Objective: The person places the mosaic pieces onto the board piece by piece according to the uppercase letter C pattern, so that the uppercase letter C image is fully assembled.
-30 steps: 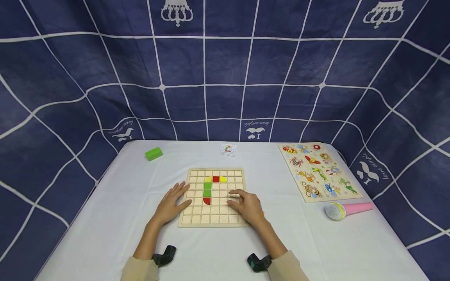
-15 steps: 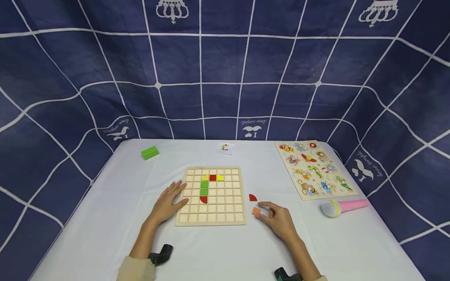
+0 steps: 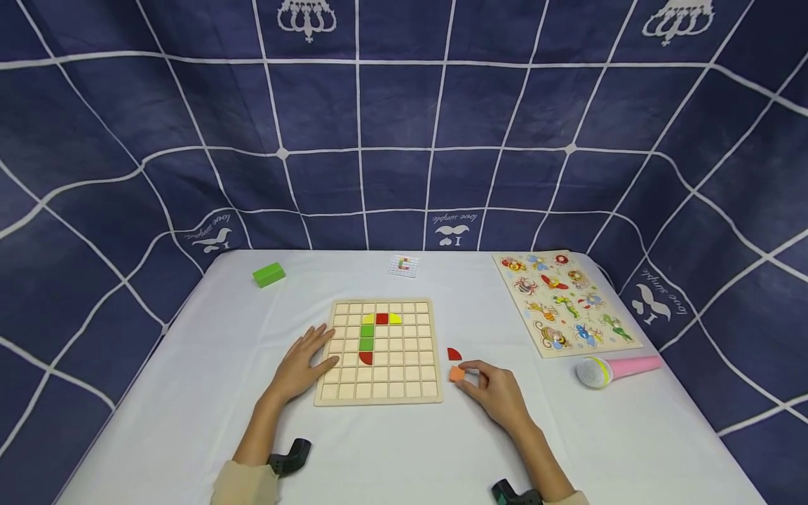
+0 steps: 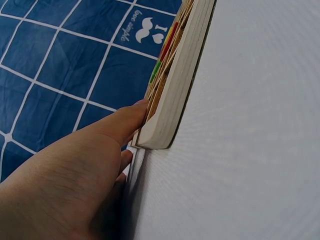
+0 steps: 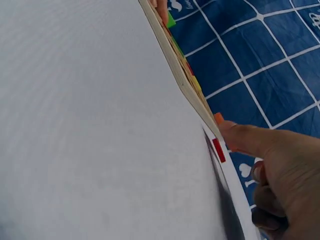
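Note:
A wooden grid board (image 3: 404,388) lies in front of me in the head view. Set into it are two yellow pieces, a red square (image 3: 381,319), two green squares (image 3: 367,337) and a red quarter-circle (image 3: 365,358). My left hand (image 3: 299,365) rests at the board's left edge, fingers extended, the thumb on its rim. Just off the right edge, my right hand (image 3: 499,393) pinches an orange square piece (image 3: 456,374) between thumb and forefinger. Behind that piece, a loose red quarter-circle (image 3: 454,354) lies on the cloth. The right wrist view shows the orange piece (image 5: 218,118) at the fingertips.
At the back stands a small pattern card (image 3: 403,266), with a green block (image 3: 268,275) to its left. An insect picture board (image 3: 533,298) lies at the right, a pink toy microphone (image 3: 621,372) in front of it. A blue checked curtain (image 3: 404,112) encloses the table.
My right hand has moved right, off the grid board, and taken hold of the orange square. Over the last half second the piece has shifted slightly away from me. The left hand stays at the board's edge.

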{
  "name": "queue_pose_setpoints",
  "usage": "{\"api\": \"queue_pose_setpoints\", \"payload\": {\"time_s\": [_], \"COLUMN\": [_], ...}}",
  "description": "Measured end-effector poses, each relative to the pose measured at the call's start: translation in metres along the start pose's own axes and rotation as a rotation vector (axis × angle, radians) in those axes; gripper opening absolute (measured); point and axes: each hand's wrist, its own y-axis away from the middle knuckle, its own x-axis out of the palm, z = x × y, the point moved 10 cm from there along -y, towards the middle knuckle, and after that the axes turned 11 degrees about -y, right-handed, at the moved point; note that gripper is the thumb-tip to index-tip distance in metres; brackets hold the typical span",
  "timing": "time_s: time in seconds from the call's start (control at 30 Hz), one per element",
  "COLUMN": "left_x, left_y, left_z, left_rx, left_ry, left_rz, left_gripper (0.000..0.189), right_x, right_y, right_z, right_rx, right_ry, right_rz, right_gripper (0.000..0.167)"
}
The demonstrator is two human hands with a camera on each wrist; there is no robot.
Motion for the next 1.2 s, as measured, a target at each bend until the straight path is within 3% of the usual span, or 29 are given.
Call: {"api": "queue_pose_setpoints", "payload": {"time_s": [0.2,0.43,0.73,1.2], "left_x": [0.0,0.0,0.004,0.003], "left_y": [-0.001,-0.002,-0.001,0.001], "left_z": [0.001,0.001,0.0,0.001], "left_rx": [-0.009,-0.012,-0.006,-0.015], "left_ry": [-0.004,-0.005,0.002,-0.01], "left_rz": [0.013,0.019,0.02,0.016], "left_gripper": [0.064,0.064,0.064,0.063], "right_x": [0.016,0.063,0.114,0.125], "right_y": [-0.018,-0.048,-0.061,-0.062], "right_z": [0.026,0.059,0.064,0.063], "right_rx": [-0.079,-0.132,-0.105,-0.093], "right_ry": [-0.036,-0.048,-0.05,-0.015], "right_rz": [0.026,0.136,0.242,0.258], "right_gripper": [0.025,0.026,0.027,0.026]}}
